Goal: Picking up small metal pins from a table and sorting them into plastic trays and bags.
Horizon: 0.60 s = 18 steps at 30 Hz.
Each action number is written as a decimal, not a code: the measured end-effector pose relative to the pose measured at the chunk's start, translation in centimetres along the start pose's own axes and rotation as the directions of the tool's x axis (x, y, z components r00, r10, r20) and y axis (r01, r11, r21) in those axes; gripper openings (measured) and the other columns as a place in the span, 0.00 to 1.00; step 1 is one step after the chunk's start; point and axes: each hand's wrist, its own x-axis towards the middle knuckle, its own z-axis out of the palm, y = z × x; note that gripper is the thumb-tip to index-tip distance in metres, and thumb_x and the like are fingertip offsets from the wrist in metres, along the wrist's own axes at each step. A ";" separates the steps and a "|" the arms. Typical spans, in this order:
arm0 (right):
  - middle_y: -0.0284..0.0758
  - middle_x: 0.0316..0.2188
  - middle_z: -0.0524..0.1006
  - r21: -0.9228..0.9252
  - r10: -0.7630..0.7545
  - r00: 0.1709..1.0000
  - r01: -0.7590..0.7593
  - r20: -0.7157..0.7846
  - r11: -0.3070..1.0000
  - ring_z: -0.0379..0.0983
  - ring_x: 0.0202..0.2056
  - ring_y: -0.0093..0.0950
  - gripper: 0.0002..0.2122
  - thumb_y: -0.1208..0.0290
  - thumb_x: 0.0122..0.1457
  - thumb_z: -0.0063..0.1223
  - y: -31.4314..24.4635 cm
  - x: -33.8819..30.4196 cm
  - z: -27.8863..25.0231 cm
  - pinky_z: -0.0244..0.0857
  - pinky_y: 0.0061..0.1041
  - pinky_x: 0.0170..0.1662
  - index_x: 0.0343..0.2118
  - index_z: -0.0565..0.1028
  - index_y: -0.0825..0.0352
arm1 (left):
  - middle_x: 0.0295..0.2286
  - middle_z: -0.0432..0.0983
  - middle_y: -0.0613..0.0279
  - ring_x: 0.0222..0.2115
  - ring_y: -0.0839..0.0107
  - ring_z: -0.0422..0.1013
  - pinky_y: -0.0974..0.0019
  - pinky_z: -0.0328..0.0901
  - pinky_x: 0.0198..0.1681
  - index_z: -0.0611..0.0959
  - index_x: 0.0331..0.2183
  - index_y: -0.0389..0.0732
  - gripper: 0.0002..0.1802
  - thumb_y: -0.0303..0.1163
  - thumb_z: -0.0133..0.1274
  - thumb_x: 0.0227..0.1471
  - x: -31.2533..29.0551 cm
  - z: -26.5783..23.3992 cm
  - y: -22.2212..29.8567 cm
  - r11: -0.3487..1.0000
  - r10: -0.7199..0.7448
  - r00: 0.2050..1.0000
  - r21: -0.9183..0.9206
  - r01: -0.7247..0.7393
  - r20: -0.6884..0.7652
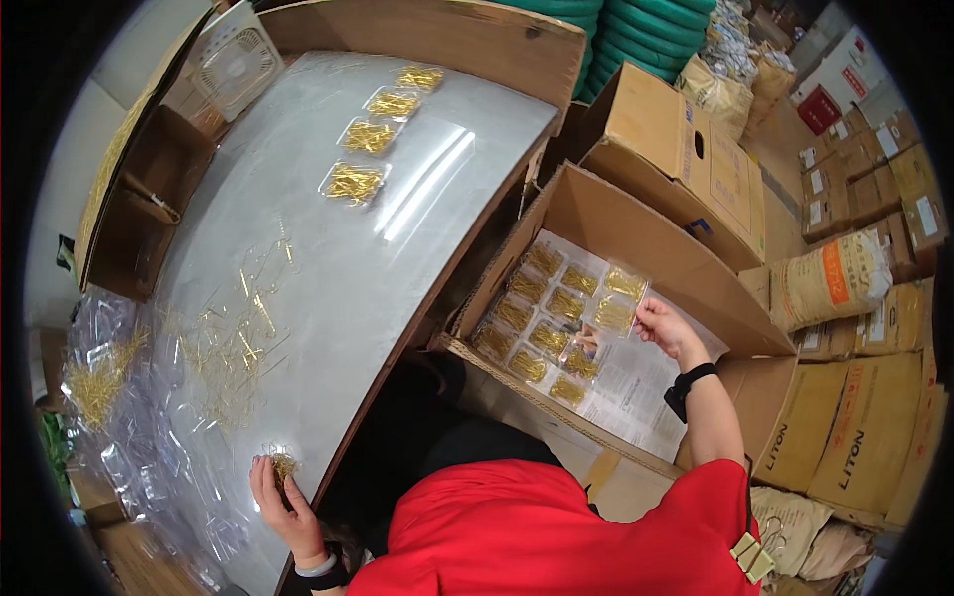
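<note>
In a large open cardboard box [730, 318] on the right, my right hand [668, 330] pinches the edge of a small transparent plastic tray [614, 317] of gold-coloured wire pieces. Similar filled trays [550, 339] lie in rows beside it on printed paper. My left hand [283, 509] rests at the near edge of the grey table [328, 298], its fingers curled around another transparent tray [284, 465] of gold wire pieces, partly hidden by the hand. Loose gold wire pieces [234, 348] are scattered farther up the table.
Four-sided trays of gold pieces [355, 183] stand in a line at the table's far end. A heap of empty transparent trays [164, 467] spreads along the left side. A closed carton [676, 149] stands beyond the open box. Stacked cartons [855, 427] and a sack [833, 278] are at right.
</note>
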 end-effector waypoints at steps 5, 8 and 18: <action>0.25 0.28 0.77 -0.024 0.160 0.966 -0.168 -0.202 0.986 0.72 0.27 0.16 0.05 0.68 0.69 0.51 8.6 3.2 -2.7 0.68 0.17 0.29 0.35 0.73 0.60 | 0.56 0.70 0.42 0.58 0.48 0.65 0.54 0.57 0.63 0.74 0.56 0.30 0.20 0.25 0.47 0.64 -0.2 0.0 -0.2 0.999 -0.003 1.000 0.033 0.003 -0.007; 0.27 0.27 0.77 -0.058 0.155 0.961 -0.173 -0.231 0.983 0.71 0.25 0.16 0.06 0.67 0.68 0.52 10.9 4.7 -3.0 0.67 0.17 0.27 0.35 0.73 0.61 | 0.56 0.70 0.42 0.58 0.48 0.65 0.55 0.57 0.63 0.74 0.56 0.30 0.20 0.24 0.46 0.64 -0.1 0.1 0.1 0.999 -0.007 1.000 0.040 0.008 -0.007; 0.29 0.26 0.77 -0.159 0.186 0.955 -0.225 -0.231 0.961 0.73 0.24 0.19 0.09 0.65 0.69 0.51 11.0 5.9 -0.6 0.70 0.19 0.26 0.34 0.73 0.63 | 0.56 0.70 0.42 0.58 0.48 0.66 0.55 0.58 0.62 0.74 0.56 0.29 0.20 0.24 0.46 0.64 -0.1 0.0 0.2 0.999 -0.019 1.000 0.049 0.020 -0.017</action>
